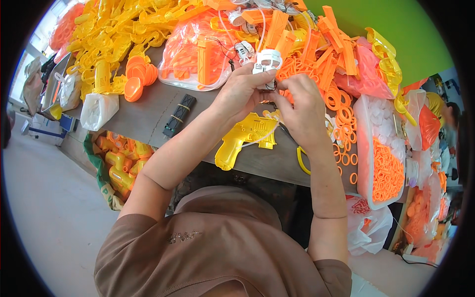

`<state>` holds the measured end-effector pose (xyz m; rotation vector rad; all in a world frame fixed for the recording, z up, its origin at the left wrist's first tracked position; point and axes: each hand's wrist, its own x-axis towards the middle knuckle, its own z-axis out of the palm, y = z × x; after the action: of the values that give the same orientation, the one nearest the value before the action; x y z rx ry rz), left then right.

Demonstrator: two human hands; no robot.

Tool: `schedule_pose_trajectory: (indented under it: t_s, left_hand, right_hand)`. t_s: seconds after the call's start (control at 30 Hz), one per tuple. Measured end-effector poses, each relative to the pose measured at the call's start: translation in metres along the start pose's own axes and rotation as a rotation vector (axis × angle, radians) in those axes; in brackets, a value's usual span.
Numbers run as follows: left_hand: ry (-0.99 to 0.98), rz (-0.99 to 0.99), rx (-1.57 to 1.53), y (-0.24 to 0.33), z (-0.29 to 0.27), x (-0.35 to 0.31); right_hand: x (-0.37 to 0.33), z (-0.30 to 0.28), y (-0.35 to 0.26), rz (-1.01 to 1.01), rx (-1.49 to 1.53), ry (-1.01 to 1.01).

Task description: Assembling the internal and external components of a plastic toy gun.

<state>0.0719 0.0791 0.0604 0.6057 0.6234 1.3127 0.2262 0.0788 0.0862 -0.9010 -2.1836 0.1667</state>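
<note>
My left hand (238, 95) is closed around a white plastic toy part (268, 60) with a round, open ring at its top. The thumb presses on the part's front, and dark wires show by its lower end. At its right side, my right hand (303, 108) has thumb and fingers pinched together; what lies between them is hidden. Below both hands, a yellow toy gun shell (231, 142) rests on the table with a thin, pale tube across it. A similar white part with wires (244, 49) lies just beyond my left hand.
Yellow shells (114, 37) and orange pieces (326, 37) pile up at the back. A banded black block (179, 116) and orange cups (133, 89) lie left. Loose orange rings (345, 119) and a clear bin (362, 168) stand right. A sack (101, 171) hangs below the left edge.
</note>
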Motion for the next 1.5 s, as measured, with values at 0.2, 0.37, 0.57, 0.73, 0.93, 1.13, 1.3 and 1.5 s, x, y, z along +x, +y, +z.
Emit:
schedule_pose_trajectory:
  t_s: [0.2,0.37,0.57,0.73,0.93,1.13,1.3,1.5]
  left_hand:
    - [0.043,0.074,0.099,-0.002,0.000,0.006]
    - [0.092,0.026,0.248,-0.002,0.002,0.005]
    - [0.069,0.020,0.268,-0.002,0.007,0.007]
    - [0.081,0.061,0.267,-0.004,0.004,0.013]
    - [0.137,0.145,0.250,-0.010,0.007,0.016]
    - [0.122,0.086,0.148,-0.004,0.009,0.011]
    - [0.113,0.041,0.114,-0.002,0.005,0.009]
    - [0.116,0.078,0.110,-0.008,-0.003,0.012]
  right_hand:
    - [-0.005,0.011,0.013,-0.004,-0.170,0.002]
    - [-0.005,0.009,0.025,0.009,0.235,0.112]
    - [-0.008,0.001,0.024,-0.163,0.156,0.156]
    - [-0.011,-0.008,0.004,0.433,0.388,-0.183]
    - [-0.021,-0.013,-0.008,0.351,0.063,-0.234]
    - [-0.034,-0.015,-0.023,0.042,-0.030,-0.076]
    - [-0.051,-0.011,-0.041,0.382,0.146,-0.221]
    - [-0.060,0.001,-0.039,0.364,0.405,-0.179]
